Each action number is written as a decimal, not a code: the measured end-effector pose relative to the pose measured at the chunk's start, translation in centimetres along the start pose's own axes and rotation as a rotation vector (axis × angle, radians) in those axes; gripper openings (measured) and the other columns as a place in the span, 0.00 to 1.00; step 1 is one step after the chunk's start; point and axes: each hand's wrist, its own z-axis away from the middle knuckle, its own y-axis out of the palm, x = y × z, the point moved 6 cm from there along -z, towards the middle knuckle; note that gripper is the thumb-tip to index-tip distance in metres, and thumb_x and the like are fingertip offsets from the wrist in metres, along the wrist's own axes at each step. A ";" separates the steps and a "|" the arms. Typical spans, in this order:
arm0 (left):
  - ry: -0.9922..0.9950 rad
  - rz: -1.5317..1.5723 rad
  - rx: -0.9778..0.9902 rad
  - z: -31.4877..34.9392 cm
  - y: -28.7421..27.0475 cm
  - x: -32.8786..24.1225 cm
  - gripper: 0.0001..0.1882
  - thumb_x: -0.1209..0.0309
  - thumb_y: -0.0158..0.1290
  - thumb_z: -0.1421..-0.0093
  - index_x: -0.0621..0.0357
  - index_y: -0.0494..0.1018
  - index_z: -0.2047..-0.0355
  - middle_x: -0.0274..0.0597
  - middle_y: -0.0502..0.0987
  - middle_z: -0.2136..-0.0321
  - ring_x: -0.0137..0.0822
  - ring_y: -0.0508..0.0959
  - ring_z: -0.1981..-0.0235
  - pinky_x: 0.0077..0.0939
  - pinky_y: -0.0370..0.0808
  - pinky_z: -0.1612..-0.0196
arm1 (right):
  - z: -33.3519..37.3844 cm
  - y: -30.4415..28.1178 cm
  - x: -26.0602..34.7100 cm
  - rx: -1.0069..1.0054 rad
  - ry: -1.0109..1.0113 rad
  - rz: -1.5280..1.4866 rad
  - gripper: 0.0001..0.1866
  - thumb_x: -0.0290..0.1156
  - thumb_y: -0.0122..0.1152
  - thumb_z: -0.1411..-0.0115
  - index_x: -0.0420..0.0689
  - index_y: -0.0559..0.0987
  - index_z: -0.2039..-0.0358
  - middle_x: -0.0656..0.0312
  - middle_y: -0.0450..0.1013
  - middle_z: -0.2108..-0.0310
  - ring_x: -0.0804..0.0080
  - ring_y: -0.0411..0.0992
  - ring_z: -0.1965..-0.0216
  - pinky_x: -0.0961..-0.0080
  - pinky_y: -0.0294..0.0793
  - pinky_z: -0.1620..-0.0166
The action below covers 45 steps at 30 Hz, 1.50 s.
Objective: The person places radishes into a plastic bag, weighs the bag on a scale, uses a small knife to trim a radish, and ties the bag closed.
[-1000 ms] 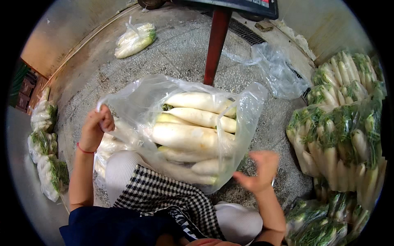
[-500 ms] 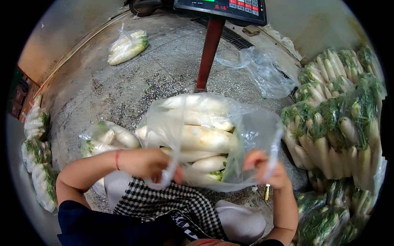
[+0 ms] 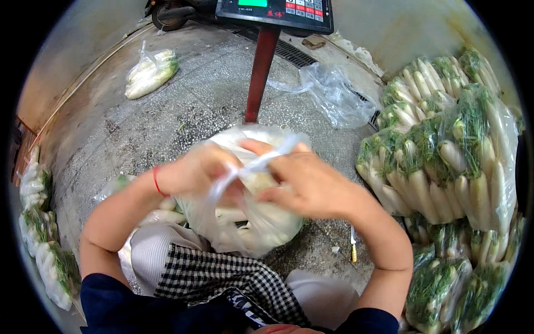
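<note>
A clear plastic bag [image 3: 222, 236] full of white radishes [image 3: 275, 225] stands on the floor in front of my knees, on the scale's side. My left hand [image 3: 206, 170] is closed on one twisted bag handle. From the other side my right hand [image 3: 308, 181] grips the other handle. Above the radishes, the two handle strips [image 3: 239, 171] cross between my hands. Both hands are somewhat blurred, and they hide much of the bag's mouth.
Ahead rises a scale with a red post [image 3: 260, 78] and dark display head [image 3: 275, 15]. Bagged radishes [image 3: 439, 172] are piled at right, more bags [image 3: 41, 222] lie at left. A knife [image 3: 353, 247] lies by my right knee; a loose plastic bag [image 3: 336, 97] lies beyond.
My hands have come together over the bag, bringing its two handles inward until they cross. The bag's sides are drawn up around the radishes. The view has shifted slightly.
</note>
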 end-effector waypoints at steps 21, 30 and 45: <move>-0.193 1.166 -0.379 -4.7 -9.2 17.4 0.21 0.76 0.35 0.36 0.67 0.59 0.43 0.55 0.70 0.49 0.38 0.75 0.53 0.33 0.72 0.48 | 7.5 16.9 -4.8 0.361 0.041 -0.368 0.22 0.12 0.46 0.53 0.44 0.75 0.58 0.62 0.69 0.52 0.67 0.69 0.50 0.64 0.71 0.54; 0.058 0.134 -0.022 -4.5 0.9 2.2 0.28 0.75 0.62 0.51 0.65 0.68 0.49 0.40 0.74 0.54 0.30 0.72 0.51 0.24 0.68 0.46 | 0.6 7.0 -8.0 -0.552 0.205 -1.100 0.21 0.29 0.49 0.37 0.40 0.65 0.44 0.57 0.70 0.52 0.73 0.70 0.57 0.77 0.67 0.49; -0.351 0.257 0.305 -2.5 0.0 9.8 0.16 0.61 0.54 0.42 0.59 0.78 0.59 0.35 0.76 0.81 0.23 0.72 0.79 0.18 0.70 0.73 | 4.0 7.7 -8.5 0.197 0.073 -0.045 0.16 0.38 0.56 0.41 0.46 0.71 0.54 0.55 0.74 0.59 0.67 0.71 0.56 0.72 0.61 0.46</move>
